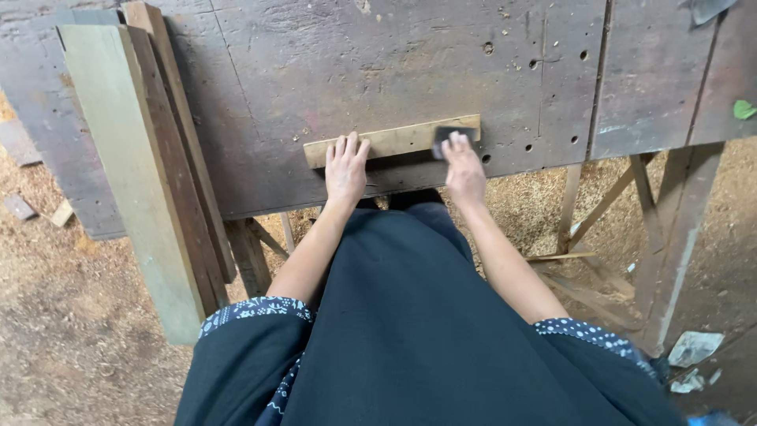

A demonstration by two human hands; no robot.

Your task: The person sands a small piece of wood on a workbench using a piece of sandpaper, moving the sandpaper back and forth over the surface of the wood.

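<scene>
A short pale wooden strip (398,139) lies on the worn dark workbench (378,63), near its front edge. My left hand (345,167) rests flat on the strip's left end, fingers spread. My right hand (464,167) presses a small dark piece of sandpaper (448,137) against the strip's right end. Both forearms reach out over my dark garment with patterned cuffs.
Several long planks (146,166) lean on the bench's left side and overhang it. Sawdust (71,315) covers the ground. Wooden bench legs and braces (670,237) stand at the right, with scrap paper (694,347) beside them. A green scrap (743,109) lies at the bench's right edge.
</scene>
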